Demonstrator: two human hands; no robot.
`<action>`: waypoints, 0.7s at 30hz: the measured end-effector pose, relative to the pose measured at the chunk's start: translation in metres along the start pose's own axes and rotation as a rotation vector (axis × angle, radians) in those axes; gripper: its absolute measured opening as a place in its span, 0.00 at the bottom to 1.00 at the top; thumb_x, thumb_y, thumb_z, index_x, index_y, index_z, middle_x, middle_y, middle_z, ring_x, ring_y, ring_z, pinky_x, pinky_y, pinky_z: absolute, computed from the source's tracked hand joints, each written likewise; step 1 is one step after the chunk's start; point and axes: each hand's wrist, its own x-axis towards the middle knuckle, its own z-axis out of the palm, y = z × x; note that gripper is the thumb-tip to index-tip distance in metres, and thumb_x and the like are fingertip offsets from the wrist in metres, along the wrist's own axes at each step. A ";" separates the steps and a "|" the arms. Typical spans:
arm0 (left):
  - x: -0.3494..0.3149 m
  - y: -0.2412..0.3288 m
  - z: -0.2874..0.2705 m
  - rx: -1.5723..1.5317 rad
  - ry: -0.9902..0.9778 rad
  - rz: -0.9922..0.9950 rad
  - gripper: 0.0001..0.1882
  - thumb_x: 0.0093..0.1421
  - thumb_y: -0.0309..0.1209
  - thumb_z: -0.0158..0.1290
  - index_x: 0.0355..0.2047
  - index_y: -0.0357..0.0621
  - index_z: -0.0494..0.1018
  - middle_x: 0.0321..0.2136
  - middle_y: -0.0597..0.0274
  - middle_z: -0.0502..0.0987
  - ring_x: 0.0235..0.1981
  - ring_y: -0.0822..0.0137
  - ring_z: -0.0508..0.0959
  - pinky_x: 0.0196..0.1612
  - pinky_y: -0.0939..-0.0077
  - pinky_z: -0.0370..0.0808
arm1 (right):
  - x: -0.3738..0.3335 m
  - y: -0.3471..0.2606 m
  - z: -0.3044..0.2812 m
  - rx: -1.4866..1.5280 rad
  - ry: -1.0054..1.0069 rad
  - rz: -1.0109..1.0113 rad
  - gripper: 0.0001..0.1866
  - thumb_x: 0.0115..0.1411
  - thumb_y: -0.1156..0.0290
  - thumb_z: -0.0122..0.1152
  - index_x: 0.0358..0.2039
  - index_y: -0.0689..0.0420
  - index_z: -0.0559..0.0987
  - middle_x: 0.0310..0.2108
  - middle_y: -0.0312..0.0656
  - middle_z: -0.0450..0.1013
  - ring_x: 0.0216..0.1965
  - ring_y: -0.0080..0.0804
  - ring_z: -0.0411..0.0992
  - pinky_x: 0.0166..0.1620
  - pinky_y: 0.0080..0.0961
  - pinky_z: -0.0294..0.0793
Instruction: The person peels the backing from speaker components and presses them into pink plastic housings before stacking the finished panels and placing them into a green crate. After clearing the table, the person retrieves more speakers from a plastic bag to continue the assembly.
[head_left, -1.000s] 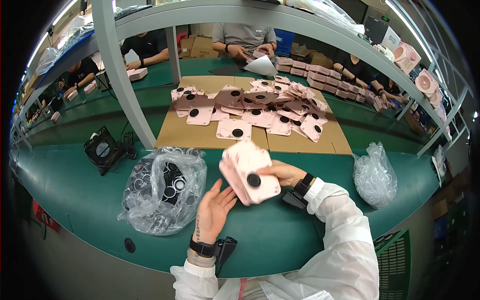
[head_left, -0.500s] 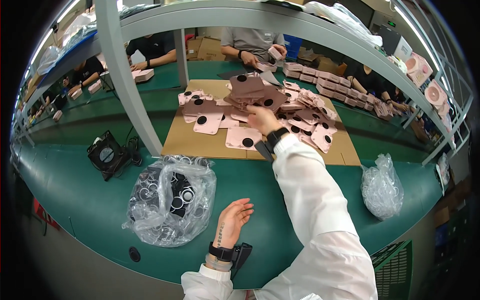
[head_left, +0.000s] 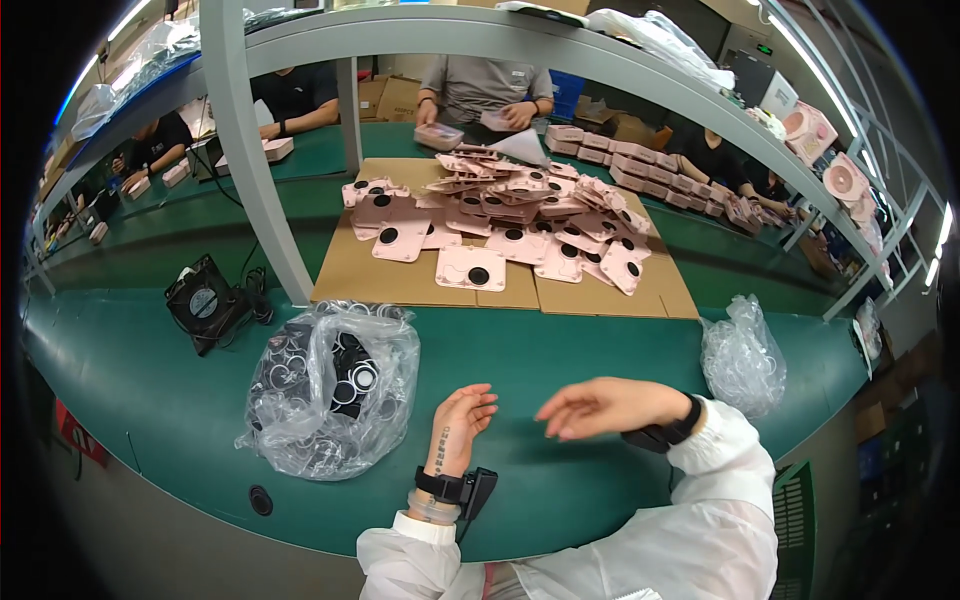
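1. The green table (head_left: 520, 470) fills the lower and middle part of the frame, with bent edges.
2. The grey rack (head_left: 252, 160) stands at upper left, and its beam crosses the top.
3. The cardboard (head_left: 600, 300) lies flat on the table, in the upper middle.
4. The pink plates (head_left: 510, 210) are on this cardboard, in a loose, overlapping heap; many show a black disc (head_left: 478, 276).
5. A clear bag (head_left: 300, 400), left of centre, is open and contains round black parts with pale rims.
6. A co-worker (head_left: 475, 90) in grey is behind the heap, at top centre, with pink parts at the hands.
7. A smaller bag (head_left: 745, 360), also clear, sits at the right.
8. The right hand (head_left: 610, 405), right of centre, points to the left; its fingers are loosely extended, near one another, and free.
9. The left hand (head_left: 462, 420), near lower centre, is free too, fingers half bent and narrowly spaced. Whether it touches the table, I cannot tell.
10. A black fan (head_left: 203, 305) lies at left, beside the rack's post.
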 end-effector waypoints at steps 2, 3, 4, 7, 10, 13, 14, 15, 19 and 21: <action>-0.001 -0.001 -0.004 0.016 0.004 0.025 0.12 0.61 0.30 0.47 0.43 0.39 0.71 0.35 0.60 0.76 0.34 0.70 0.75 0.38 0.79 0.71 | -0.040 0.001 0.012 -0.031 0.064 0.020 0.23 0.61 0.67 0.57 0.54 0.62 0.68 0.44 0.40 0.72 0.44 0.22 0.71 0.49 0.18 0.69; -0.002 -0.002 -0.008 0.023 0.008 0.035 0.12 0.61 0.30 0.47 0.43 0.39 0.71 0.34 0.60 0.76 0.33 0.70 0.75 0.37 0.79 0.71 | -0.059 -0.001 0.019 0.018 0.154 0.010 0.22 0.61 0.67 0.57 0.54 0.62 0.68 0.45 0.41 0.72 0.44 0.23 0.71 0.49 0.19 0.69; -0.002 -0.003 -0.009 0.027 0.000 0.031 0.12 0.61 0.30 0.47 0.43 0.39 0.71 0.34 0.60 0.76 0.33 0.70 0.75 0.37 0.79 0.71 | -0.079 -0.003 0.025 0.069 0.247 -0.001 0.22 0.61 0.68 0.57 0.54 0.62 0.68 0.45 0.41 0.72 0.44 0.24 0.71 0.50 0.19 0.69; 0.004 -0.006 -0.010 0.012 -0.009 0.034 0.12 0.61 0.30 0.47 0.42 0.39 0.71 0.33 0.61 0.76 0.32 0.70 0.75 0.36 0.79 0.71 | -0.135 -0.014 0.054 0.136 0.440 0.020 0.21 0.61 0.71 0.57 0.54 0.62 0.68 0.45 0.42 0.73 0.44 0.26 0.72 0.50 0.21 0.70; 0.003 -0.005 -0.010 -0.079 -0.077 0.062 0.11 0.60 0.29 0.49 0.41 0.38 0.72 0.32 0.61 0.76 0.30 0.70 0.75 0.35 0.79 0.71 | -0.193 -0.029 0.099 0.127 0.689 -0.014 0.22 0.60 0.73 0.56 0.55 0.62 0.66 0.45 0.47 0.73 0.43 0.31 0.74 0.47 0.23 0.71; 0.024 -0.016 -0.010 -0.119 -0.093 0.041 0.11 0.57 0.28 0.54 0.40 0.37 0.72 0.30 0.62 0.75 0.31 0.71 0.74 0.36 0.80 0.72 | -0.250 -0.041 0.139 0.173 0.989 -0.016 0.24 0.60 0.71 0.57 0.56 0.62 0.65 0.43 0.48 0.74 0.41 0.30 0.74 0.45 0.23 0.72; 0.016 -0.009 -0.004 -0.045 -0.060 0.066 0.12 0.58 0.28 0.54 0.41 0.37 0.72 0.31 0.62 0.75 0.33 0.71 0.75 0.38 0.80 0.72 | -0.272 -0.046 0.159 0.146 1.095 0.004 0.26 0.60 0.69 0.57 0.57 0.62 0.64 0.43 0.48 0.74 0.40 0.30 0.74 0.45 0.23 0.72; 0.021 -0.009 -0.017 -0.061 -0.114 0.078 0.12 0.59 0.28 0.53 0.42 0.37 0.72 0.32 0.62 0.75 0.34 0.72 0.75 0.40 0.81 0.72 | -0.293 -0.056 0.183 0.108 1.192 0.025 0.27 0.60 0.68 0.57 0.57 0.62 0.63 0.42 0.48 0.74 0.40 0.30 0.74 0.45 0.23 0.72; 0.065 -0.007 -0.076 -0.003 -0.266 0.023 0.18 0.64 0.33 0.47 0.53 0.41 0.69 0.43 0.64 0.75 0.41 0.73 0.73 0.42 0.80 0.71 | -0.384 -0.082 0.274 -0.049 1.480 0.132 0.30 0.60 0.65 0.57 0.59 0.63 0.61 0.42 0.47 0.73 0.40 0.30 0.74 0.44 0.22 0.72; 0.076 -0.009 -0.076 0.054 -0.199 -0.040 0.20 0.65 0.34 0.45 0.55 0.42 0.67 0.48 0.64 0.73 0.45 0.72 0.72 0.46 0.80 0.69 | -0.429 -0.093 0.317 -0.205 1.572 0.196 0.31 0.61 0.63 0.55 0.60 0.63 0.59 0.42 0.47 0.73 0.39 0.29 0.74 0.43 0.21 0.73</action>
